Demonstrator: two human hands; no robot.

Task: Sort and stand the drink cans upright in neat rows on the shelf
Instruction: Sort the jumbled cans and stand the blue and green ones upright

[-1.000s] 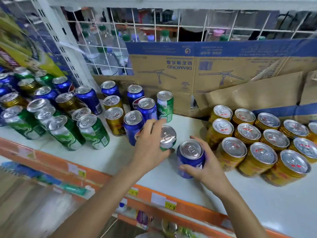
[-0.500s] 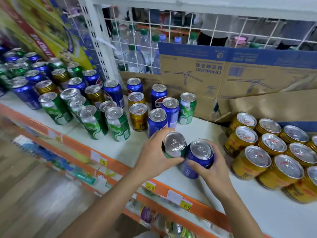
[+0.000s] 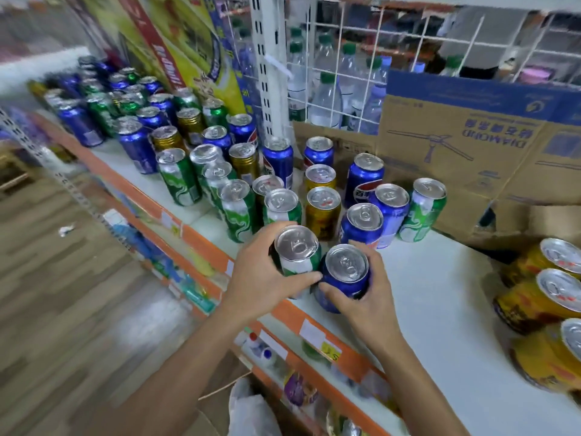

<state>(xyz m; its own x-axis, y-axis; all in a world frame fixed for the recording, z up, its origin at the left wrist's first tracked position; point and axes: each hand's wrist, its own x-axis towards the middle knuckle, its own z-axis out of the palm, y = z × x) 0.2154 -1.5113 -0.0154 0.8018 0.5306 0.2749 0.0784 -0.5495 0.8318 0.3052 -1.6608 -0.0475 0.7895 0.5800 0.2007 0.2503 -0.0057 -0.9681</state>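
Aluminium under both grips: left hand (image 3: 261, 278) curled round the side wall of a green can (image 3: 298, 258), right hand (image 3: 361, 298) wrapped round a blue can (image 3: 344, 273), both upright and touching each other near the front edge of the white shelf (image 3: 440, 294), just ahead of the mixed cans (image 3: 323, 212). Probably full, so weighty for their size, stiff yet dentable and slick. Best taken mid-wall with fingers wrapped round, not by rim or tab.
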